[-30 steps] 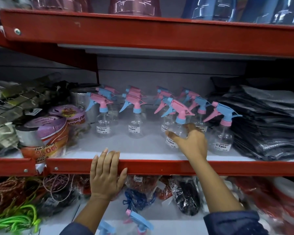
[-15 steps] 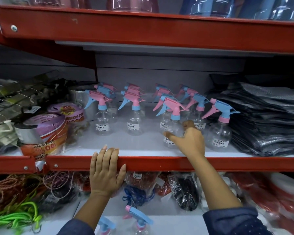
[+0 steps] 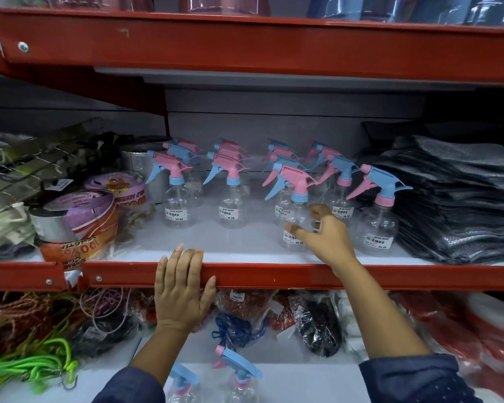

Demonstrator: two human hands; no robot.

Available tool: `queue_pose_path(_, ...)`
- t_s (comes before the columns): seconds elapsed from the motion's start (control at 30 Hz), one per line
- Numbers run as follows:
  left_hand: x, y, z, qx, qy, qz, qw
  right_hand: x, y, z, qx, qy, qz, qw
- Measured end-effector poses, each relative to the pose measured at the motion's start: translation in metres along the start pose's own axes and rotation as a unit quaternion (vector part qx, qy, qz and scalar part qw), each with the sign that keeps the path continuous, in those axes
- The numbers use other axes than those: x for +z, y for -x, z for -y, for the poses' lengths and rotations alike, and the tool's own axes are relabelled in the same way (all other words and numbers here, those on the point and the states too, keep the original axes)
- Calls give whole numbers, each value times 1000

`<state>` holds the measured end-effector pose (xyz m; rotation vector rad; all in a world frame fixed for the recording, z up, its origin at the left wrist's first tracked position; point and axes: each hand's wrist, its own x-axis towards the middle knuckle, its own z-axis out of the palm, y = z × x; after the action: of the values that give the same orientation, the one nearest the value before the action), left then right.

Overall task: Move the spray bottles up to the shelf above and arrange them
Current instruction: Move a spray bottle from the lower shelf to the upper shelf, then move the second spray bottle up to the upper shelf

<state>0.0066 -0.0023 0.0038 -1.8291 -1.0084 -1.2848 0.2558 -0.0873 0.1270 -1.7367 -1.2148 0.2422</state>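
1. Nearest the camera, two spray bottles (image 3: pixel 239 379) stand on the lower shelf (image 3: pixel 303 382), one with a blue trigger head, the other with a blue head and pink collar.
2. The left hand (image 3: pixel 181 292) lies flat over the red front rail (image 3: pixel 274 276) of the middle shelf, its fingers (image 3: pixel 184 260) spread and straight, holding nothing.
3. The right hand (image 3: pixel 328 237) reaches over the rail onto the middle shelf (image 3: pixel 245 251); its fingers (image 3: pixel 317 210) curl loosely round the clear body of the front spray bottle (image 3: pixel 296 216), a pink-headed one with a blue collar. Whether they grip it or only touch it is unclear.
4. Just right of that hand stands a blue-headed bottle (image 3: pixel 378 225) with a pink collar and a price label.
5. Behind, more spray bottles (image 3: pixel 230 193) stand in rows running back to the shelf wall.
6. Tape rolls (image 3: pixel 79 216) sit to the left of the bottles, and a stack of dark packets (image 3: pixel 454 199) to the right.
7. Above, the top shelf's red rail (image 3: pixel 245 45) spans the view.
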Motion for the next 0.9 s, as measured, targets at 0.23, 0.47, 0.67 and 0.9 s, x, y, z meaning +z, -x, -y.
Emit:
queue_pose_path(0.23,-1,-1,0,-2,-6,12,1000,2,11,-2,-53,115,-37,991)
queue_pose_path(0.47,0,-1,0,-1,-17,13,1000,10,67,-16,-233,141,-144,951)
queue_pose_path(0.67,0,-1,-1,-1,-28,9,1000,35,107,-66,-379,155,-152,900)
queue_pose_path(0.9,2,1,-2,-3,-43,0,999,81,163,-135,-319,142,38,936)
